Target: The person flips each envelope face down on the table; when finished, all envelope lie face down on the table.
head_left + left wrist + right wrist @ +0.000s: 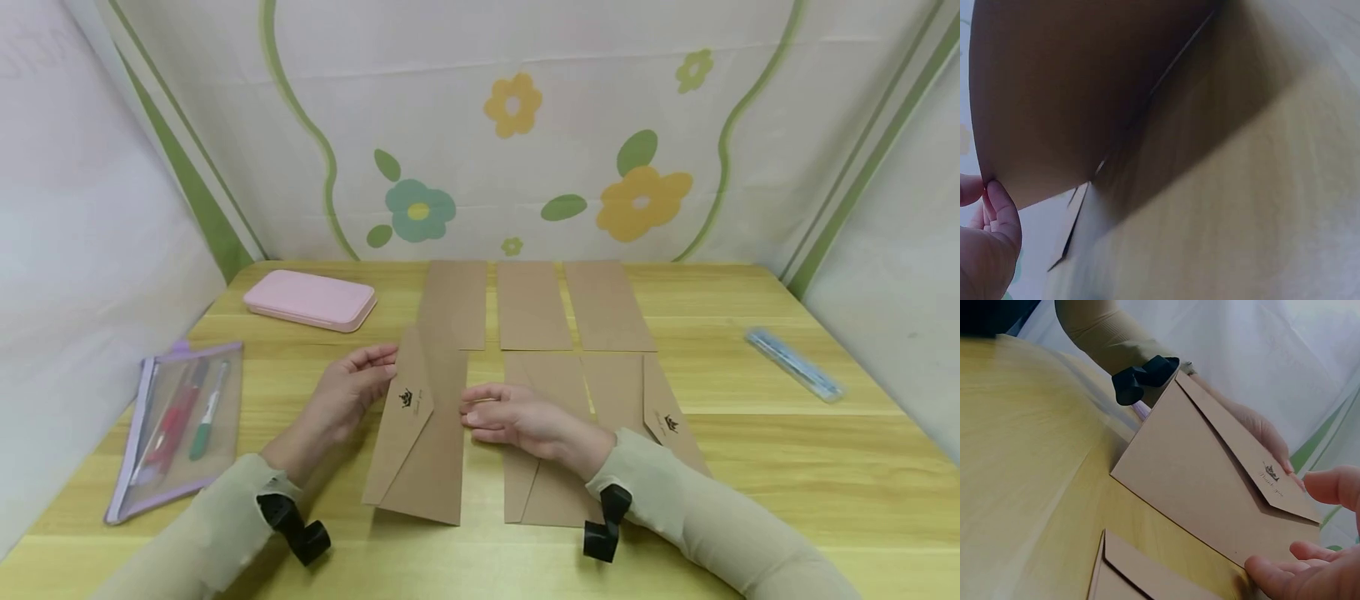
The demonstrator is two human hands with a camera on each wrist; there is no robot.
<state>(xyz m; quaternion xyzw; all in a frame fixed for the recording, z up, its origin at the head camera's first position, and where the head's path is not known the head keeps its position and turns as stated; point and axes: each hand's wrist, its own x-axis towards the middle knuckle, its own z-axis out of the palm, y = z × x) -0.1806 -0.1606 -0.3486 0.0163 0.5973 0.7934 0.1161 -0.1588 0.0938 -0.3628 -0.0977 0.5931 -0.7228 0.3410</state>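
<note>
A brown kraft envelope (426,454) with a pointed flap, a black crown print and small lettering stands tilted, its left edge raised off the table. My left hand (351,393) pinches that raised edge between thumb and fingers, seen also in the left wrist view, where the envelope's plain back shows. At its lower right edge is my right hand (517,419), thumb and fingers spread apart in the right wrist view, fingertips at the edge. Beneath my right forearm lie two more envelopes, a middle one (525,492) and a right one (622,379) with a crown-printed flap.
Three brown envelopes lie along the back: left (457,304), middle (532,304), right (609,304). A pink case (311,297) sits back left, a zip pouch (225,392) with pens at the left, and a slim bluish clear pack (795,364) at the right.
</note>
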